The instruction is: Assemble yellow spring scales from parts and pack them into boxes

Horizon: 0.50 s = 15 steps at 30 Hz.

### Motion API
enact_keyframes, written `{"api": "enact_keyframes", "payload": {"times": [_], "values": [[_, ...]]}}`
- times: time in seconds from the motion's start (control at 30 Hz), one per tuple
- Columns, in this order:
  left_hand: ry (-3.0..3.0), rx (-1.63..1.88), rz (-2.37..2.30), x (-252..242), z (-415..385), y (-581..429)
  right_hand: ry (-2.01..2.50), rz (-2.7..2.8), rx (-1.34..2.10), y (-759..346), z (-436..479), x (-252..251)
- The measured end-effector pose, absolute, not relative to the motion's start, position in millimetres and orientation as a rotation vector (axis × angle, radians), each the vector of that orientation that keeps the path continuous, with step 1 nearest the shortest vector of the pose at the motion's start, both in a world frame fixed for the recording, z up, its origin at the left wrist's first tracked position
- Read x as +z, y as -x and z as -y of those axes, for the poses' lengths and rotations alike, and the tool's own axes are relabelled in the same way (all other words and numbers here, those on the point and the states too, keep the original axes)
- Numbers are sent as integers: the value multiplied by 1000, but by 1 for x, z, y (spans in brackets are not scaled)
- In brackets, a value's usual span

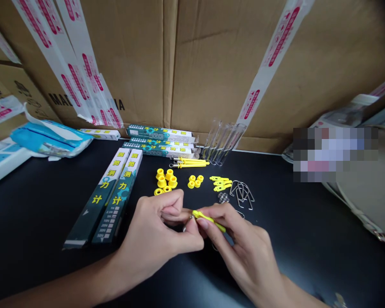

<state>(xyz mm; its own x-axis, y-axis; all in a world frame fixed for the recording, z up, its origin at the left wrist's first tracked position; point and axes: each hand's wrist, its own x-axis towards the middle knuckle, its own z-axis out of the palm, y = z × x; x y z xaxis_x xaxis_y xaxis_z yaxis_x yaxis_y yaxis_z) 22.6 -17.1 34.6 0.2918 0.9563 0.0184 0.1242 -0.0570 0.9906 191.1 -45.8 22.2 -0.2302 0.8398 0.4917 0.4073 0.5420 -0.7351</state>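
Two hands meet low on the black surface (35, 205) - the left hand (160, 235) and right hand (240, 248) each pinching an end of a thin yellow rod (208, 220). Just beyond lie yellow caps (165, 179), wire hooks (242, 190), clear tubes (223, 143) and long printed boxes (111, 196) - taped cardboard cartons (211, 64) wall the far side, with a blue packet (48, 137) at far left.

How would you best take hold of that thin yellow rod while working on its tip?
Likely mid-shaft, pinched from the right, as the right hand does: the rod is thin, long and slanted, so that leaves its left tip open, where the left hand pinches.
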Motion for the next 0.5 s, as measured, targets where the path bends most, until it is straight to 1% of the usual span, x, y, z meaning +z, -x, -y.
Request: {"api": "enact_keyframes", "payload": {"times": [0.23, 0.5], "values": [[-1510, 874, -1037, 28, 16, -27, 991, 1891, 602, -192, 45, 24], [-1400, 1004, -1081, 41, 11, -28, 1082, 1641, 920, -196, 46, 28]]}}
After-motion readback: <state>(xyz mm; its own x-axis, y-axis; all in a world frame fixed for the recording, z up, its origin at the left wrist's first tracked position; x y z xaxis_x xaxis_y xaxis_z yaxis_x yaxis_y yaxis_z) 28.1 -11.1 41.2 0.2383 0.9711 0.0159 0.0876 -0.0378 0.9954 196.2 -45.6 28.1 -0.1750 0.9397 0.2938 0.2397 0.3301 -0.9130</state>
